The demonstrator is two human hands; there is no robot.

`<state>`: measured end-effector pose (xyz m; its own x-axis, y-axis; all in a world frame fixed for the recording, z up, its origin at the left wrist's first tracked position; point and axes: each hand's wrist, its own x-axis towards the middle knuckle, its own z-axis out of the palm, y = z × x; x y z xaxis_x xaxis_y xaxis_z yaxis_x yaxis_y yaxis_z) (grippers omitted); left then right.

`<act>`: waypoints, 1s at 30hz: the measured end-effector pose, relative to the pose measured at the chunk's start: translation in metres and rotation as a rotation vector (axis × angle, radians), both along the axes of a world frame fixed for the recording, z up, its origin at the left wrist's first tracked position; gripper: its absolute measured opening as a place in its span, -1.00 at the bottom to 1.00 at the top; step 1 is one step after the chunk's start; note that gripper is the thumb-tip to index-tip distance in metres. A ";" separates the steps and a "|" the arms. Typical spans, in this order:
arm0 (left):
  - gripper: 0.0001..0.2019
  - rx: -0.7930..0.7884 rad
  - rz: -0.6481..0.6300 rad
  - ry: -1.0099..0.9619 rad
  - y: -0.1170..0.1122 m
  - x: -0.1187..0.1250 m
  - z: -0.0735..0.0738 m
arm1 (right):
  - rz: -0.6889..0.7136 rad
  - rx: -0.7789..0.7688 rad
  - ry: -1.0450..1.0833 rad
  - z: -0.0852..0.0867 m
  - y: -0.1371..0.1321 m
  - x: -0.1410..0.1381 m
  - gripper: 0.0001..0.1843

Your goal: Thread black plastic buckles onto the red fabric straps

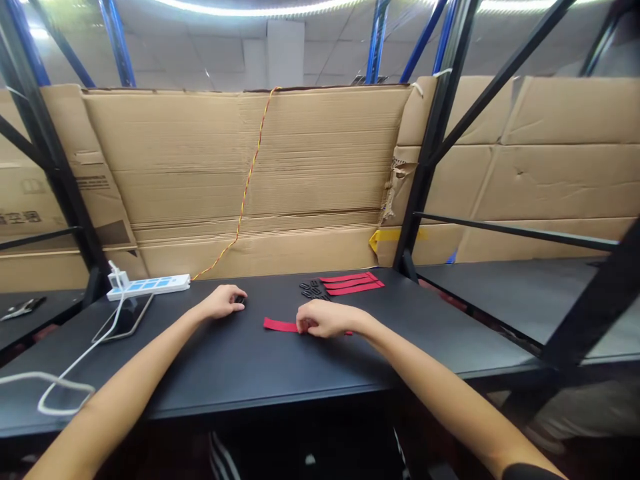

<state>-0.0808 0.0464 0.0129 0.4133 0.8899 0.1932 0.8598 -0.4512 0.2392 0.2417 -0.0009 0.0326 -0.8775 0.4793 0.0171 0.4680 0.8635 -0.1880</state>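
At the far left of the tabletop [200,373], your phone [123,317] lies flat beside a white cable [65,393] that loops down from the power strip [148,287]. The strip sits near the cardboard backing [250,167]; that corner looks kept for charging, away from your working space. Next comes your left hand [220,302], its grip curled loosely down over a small black piece [241,300] that barely shows past your fingertips, so you can't tell whether it is pinched or only covered. Just to the right, a loose red strap [280,325] lies flat and runs under your right hand [325,319]. That grip is pressed together on the strap, apparently pinching it, which seems to keep it steady against the surface. Farther back, a small heap of black buckles [313,290] sits just beside three red straps [350,283], laid roughly parallel, probably to keep them within easy reach.
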 end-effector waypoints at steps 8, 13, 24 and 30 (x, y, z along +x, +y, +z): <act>-0.58 -0.023 -0.118 -0.221 -0.030 0.066 -0.012 | -0.172 -0.121 -0.010 -0.001 -0.006 0.051 -0.69; -0.66 0.055 -0.328 -0.241 -0.040 0.114 -0.022 | -0.433 -0.163 -0.058 -0.003 0.012 0.086 -0.68; -0.66 0.130 -0.469 0.010 -0.032 0.192 -0.032 | -0.672 -0.507 -0.125 0.003 0.072 0.119 -0.33; -0.68 0.121 -0.470 -0.033 -0.019 0.206 -0.036 | -0.727 -0.458 -0.055 -0.012 0.078 0.137 -0.37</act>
